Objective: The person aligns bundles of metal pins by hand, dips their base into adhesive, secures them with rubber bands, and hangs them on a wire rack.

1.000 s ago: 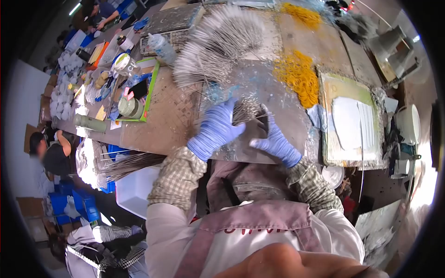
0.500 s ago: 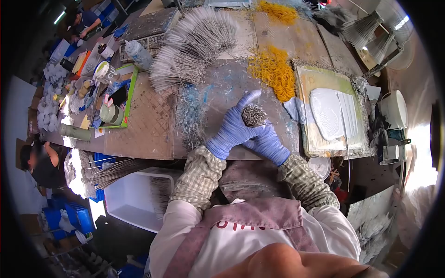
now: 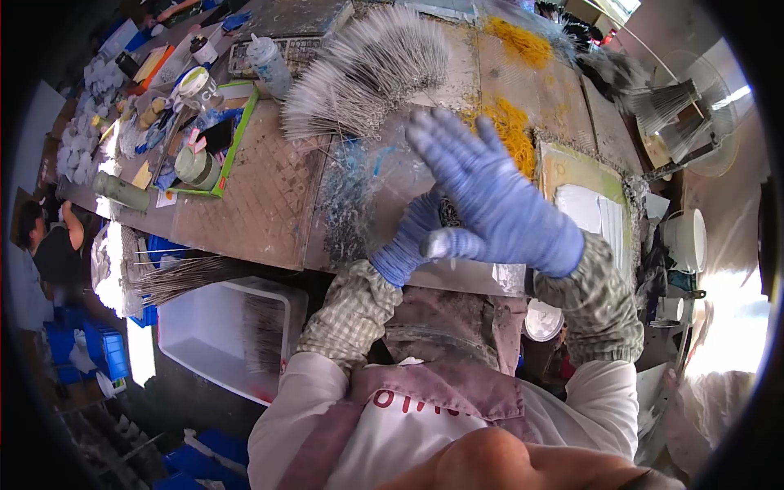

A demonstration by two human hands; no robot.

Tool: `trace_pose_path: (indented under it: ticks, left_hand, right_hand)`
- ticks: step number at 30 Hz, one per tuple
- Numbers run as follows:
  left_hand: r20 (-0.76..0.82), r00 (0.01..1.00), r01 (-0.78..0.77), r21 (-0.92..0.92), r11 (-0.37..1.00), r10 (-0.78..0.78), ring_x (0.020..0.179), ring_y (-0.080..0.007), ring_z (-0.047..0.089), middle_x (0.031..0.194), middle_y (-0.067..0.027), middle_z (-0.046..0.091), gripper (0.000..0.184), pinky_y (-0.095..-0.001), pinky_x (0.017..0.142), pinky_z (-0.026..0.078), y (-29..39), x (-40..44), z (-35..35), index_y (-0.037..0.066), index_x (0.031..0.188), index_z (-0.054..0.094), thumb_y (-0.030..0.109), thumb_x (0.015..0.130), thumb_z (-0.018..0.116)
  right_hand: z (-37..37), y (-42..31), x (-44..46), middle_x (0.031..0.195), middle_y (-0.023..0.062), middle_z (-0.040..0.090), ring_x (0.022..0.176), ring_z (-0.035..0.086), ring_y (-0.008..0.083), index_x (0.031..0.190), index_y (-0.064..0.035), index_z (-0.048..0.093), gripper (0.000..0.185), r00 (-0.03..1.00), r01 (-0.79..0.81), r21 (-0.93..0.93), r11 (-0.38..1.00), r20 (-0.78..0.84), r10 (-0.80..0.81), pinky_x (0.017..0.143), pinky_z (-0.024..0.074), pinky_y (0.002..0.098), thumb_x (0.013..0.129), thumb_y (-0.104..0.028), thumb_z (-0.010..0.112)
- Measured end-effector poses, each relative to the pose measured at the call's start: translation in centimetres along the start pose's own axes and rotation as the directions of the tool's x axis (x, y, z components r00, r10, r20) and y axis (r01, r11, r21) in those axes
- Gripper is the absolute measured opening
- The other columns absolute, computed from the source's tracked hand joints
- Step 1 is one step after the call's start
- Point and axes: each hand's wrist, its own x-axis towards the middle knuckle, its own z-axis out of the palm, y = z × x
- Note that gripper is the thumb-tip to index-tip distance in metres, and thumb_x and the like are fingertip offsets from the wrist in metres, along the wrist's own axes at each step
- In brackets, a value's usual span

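Observation:
My left hand (image 3: 408, 233), in a blue knitted glove, is closed around a bundle of metal wires (image 3: 449, 214). Only a dark patch of its looped ends shows between my hands. My right hand (image 3: 498, 196), gloved the same way, is raised above the bundle with its palm flat and fingers stretched, hiding most of it. Beyond them a large fan of thin wires (image 3: 380, 73) with pale, wispy far ends lies on the worktable (image 3: 253, 196). A heap of yellow rubber bands (image 3: 516, 135) sits just behind my right hand.
On the left stand a green-edged tray (image 3: 238, 139), a clear bottle (image 3: 268, 65) and a mug (image 3: 196, 86). A white sheet (image 3: 578, 208) lies on a board at right. Below the table edge is a white bin (image 3: 220, 339). A person (image 3: 57, 245) is at far left.
My right hand has come off the bundle's side and risen above it, fingers now spread. My left hand still grips the bundle. The whole view has shifted and turned slightly.

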Motion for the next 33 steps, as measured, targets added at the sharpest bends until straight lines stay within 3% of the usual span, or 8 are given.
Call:
trace_pose_path:
  ticks: [3, 6, 12, 16, 17, 24, 28, 33]
  left_hand:
    - [0.015, 0.981, 0.182, 0.291, 0.939, -0.195, 0.127, -0.0295, 0.053, 0.142, -0.0169, 0.049, 0.098, -0.0409, 0.105, 0.046, 0.7, -0.9, -0.5, 0.007, 0.153, 0.022, 0.051, 0.083, 0.073]
    - [-0.076, 0.997, 0.041, 0.198, 0.979, -0.026, 0.115, -0.0292, 0.061, 0.132, -0.0146, 0.058, 0.085, -0.0403, 0.097, 0.05, -3.9, -0.9, 0.6, 0.008, 0.146, 0.035, 0.046, 0.082, 0.075]
    - [-0.085, 0.995, 0.048, 0.023, 0.999, -0.045, 0.104, -0.0253, 0.067, 0.118, -0.0126, 0.066, 0.066, -0.037, 0.093, 0.053, -1.5, -0.2, 0.4, 0.007, 0.137, 0.048, 0.029, 0.082, 0.078]
    - [-0.233, 0.972, -0.046, -0.352, 0.935, -0.04, 0.106, -0.0204, 0.066, 0.12, -0.0086, 0.065, 0.073, -0.0362, 0.093, 0.054, -3.8, 0.2, 1.3, 0.008, 0.139, 0.046, 0.029, 0.079, 0.082]
    - [-0.152, 0.988, -0.029, -0.173, 0.985, 0.002, 0.106, -0.0198, 0.066, 0.121, -0.0087, 0.065, 0.073, -0.0356, 0.091, 0.055, -3.3, 0.6, 0.3, 0.01, 0.138, 0.047, 0.023, 0.077, 0.084]
    - [-0.501, 0.855, -0.02, 0.219, 0.976, 0.13, 0.102, -0.0191, 0.064, 0.119, -0.0112, 0.062, 0.083, -0.0347, 0.09, 0.054, -1.9, -0.6, 2.7, 0.005, 0.143, 0.039, 0.02, 0.075, 0.084]
    - [-0.329, 0.944, 0.014, -0.007, 1.0, -0.016, 0.112, -0.0231, 0.06, 0.13, -0.0176, 0.055, 0.11, -0.0382, 0.098, 0.05, -0.8, -2.2, 2.5, 0.005, 0.152, 0.025, 0.032, 0.067, 0.09]
    - [0.097, 0.994, -0.053, 0.81, 0.584, -0.044, 0.135, -0.032, 0.044, 0.141, -0.0205, 0.047, 0.138, -0.0459, 0.111, 0.038, -10.0, -4.4, -3.3, 0.008, 0.155, 0.014, 0.042, 0.05, 0.097]
  right_hand:
    - [-4.2, 0.4, 0.0, 0.158, 0.0238, 0.027, 0.151, 0.015, 0.035, 0.155, 0.0024, 0.021, 0.118, 0.675, 0.228, -0.064, 0.972, -0.709, -0.205, 0.121, -0.0026, 0.0486, 0.08, -0.087, 0.037]
    - [4.9, -0.2, 1.3, 0.162, 0.019, 0.02, 0.151, 0.016, 0.0327, 0.157, -0.0012, 0.014, 0.105, 0.997, -0.037, -0.009, 0.999, -0.072, 0.037, 0.121, 0.0043, 0.0548, 0.089, -0.078, 0.038]
    - [-2.9, -0.4, -1.3, 0.159, 0.0223, 0.026, 0.15, 0.018, 0.0368, 0.155, -0.001, 0.021, 0.111, 0.808, 0.043, 0.067, 0.997, -0.589, 0.005, 0.121, 0.0006, 0.0561, 0.083, -0.083, 0.039]
    - [5.3, 0.0, -0.1, 0.161, 0.0211, 0.021, 0.151, 0.016, 0.0367, 0.155, -0.0002, 0.02, 0.121, 0.973, -0.072, 0.07, 0.995, -0.213, 0.085, 0.121, 0.0016, 0.0519, 0.075, -0.085, 0.052]
    - [7.6, 1.8, -0.5, 0.161, 0.0227, 0.021, 0.151, 0.017, 0.035, 0.156, 0.0001, 0.015, 0.131, 0.922, 0.105, 0.583, 0.806, -0.361, 0.141, 0.122, 0.0047, 0.0499, 0.066, -0.082, 0.065]
    - [23.0, 0.2, -4.7, 0.138, 0.0207, 0.05, 0.134, 0.043, 0.0353, 0.151, 0.0002, 0.022, 0.124, 0.857, -0.065, 0.91, 0.41, -0.16, 0.491, 0.116, 0.0298, 0.0421, 0.06, -0.046, 0.093]
    - [24.1, 0.5, -4.4, 0.128, 0.0157, 0.056, 0.122, 0.054, 0.0312, 0.142, -0.0016, 0.038, 0.104, 0.847, -0.106, 0.828, 0.55, -0.215, 0.486, 0.108, 0.0407, 0.0393, 0.062, -0.037, 0.094]
    - [23.5, 0.2, -4.8, 0.138, 0.0149, 0.052, 0.128, 0.051, 0.0245, 0.143, -0.0025, 0.039, 0.102, 0.824, -0.037, 0.936, 0.351, -0.17, 0.54, 0.109, 0.0405, 0.0375, 0.062, -0.031, 0.095]
